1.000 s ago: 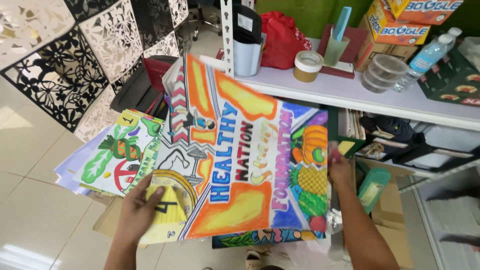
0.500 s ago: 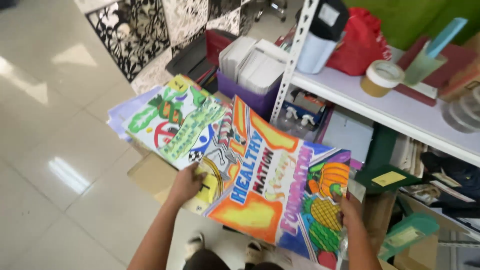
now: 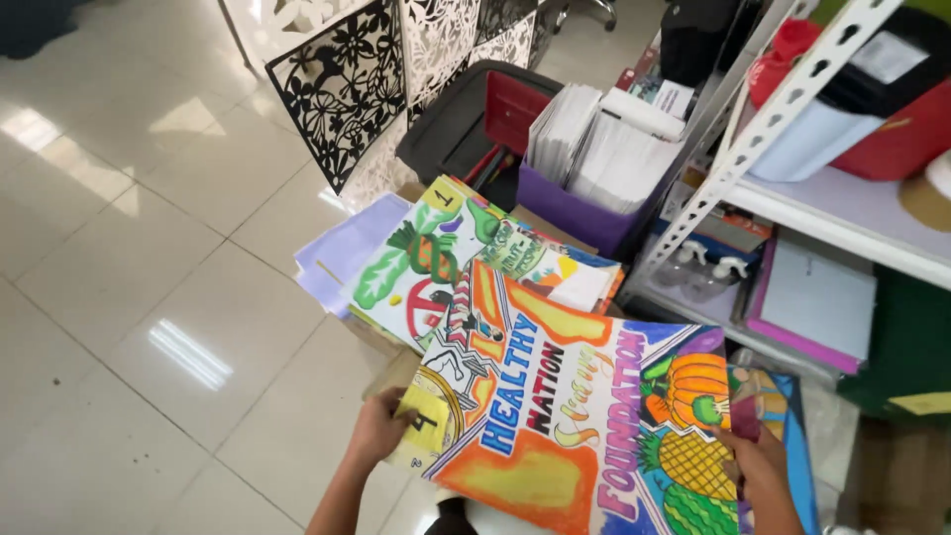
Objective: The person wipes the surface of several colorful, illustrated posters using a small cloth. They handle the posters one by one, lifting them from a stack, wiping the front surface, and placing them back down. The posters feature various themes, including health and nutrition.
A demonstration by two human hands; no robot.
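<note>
I hold a large hand-drawn poster (image 3: 575, 416) with orange, yellow and purple lettering and painted fruit. My left hand (image 3: 379, 428) grips its lower left edge. My right hand (image 3: 758, 466) grips its right edge over the pineapple drawing. Under it lies a stack of other posters (image 3: 436, 258), the top one green and white with a red crossed circle, resting on pale purple sheets (image 3: 337, 260) and cardboard on the floor.
A white metal shelf rack (image 3: 763, 129) stands at the right with bottles, folders and a red bag. A purple box of papers (image 3: 584, 213) and a dark bin (image 3: 466, 124) sit behind the stack. Black-and-white floral cut-out panels (image 3: 342, 84) lean at the back. Glossy tile floor (image 3: 139, 297) lies left.
The poster has come lower and further right in view, over the stack on the floor. The view has swung down and left, showing more floor. Both hands keep their grip.
</note>
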